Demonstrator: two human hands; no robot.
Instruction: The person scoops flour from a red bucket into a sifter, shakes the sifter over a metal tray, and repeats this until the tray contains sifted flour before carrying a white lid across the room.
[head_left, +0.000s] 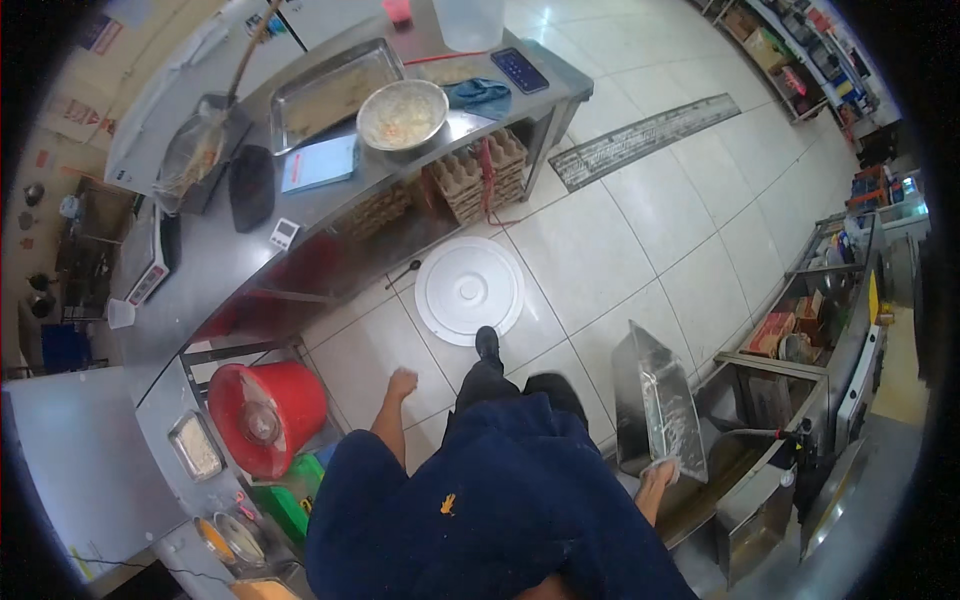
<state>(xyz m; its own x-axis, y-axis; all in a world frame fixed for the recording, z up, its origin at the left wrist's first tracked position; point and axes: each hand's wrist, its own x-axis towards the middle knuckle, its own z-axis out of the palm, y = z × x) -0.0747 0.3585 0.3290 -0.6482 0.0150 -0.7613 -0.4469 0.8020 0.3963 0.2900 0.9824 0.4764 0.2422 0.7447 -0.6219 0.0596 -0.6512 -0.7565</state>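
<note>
My right hand (658, 480) grips the lower end of a deep stainless steel pan (654, 397) and holds it tilted on its side. The inside of the pan is wet or streaked with pale residue. Something thin and translucent covers part of that hand; I cannot tell if it is a glove or a cloth. My left hand (403, 382) hangs over the tiled floor with its fingers curled in and nothing visible in it. A large round white lid (469, 291) lies in front of me, close to my black shoe (487, 343).
Left: a steel worktable (217, 259) with a bowl of pale food (403, 116), a sheet pan (337, 94) and a digital scale (139, 259). Egg trays (480, 176) fill its lower shelf. A red bucket (274, 416) stands nearby. Right: a steel sink (712, 480); ahead, a floor drain grate (645, 142).
</note>
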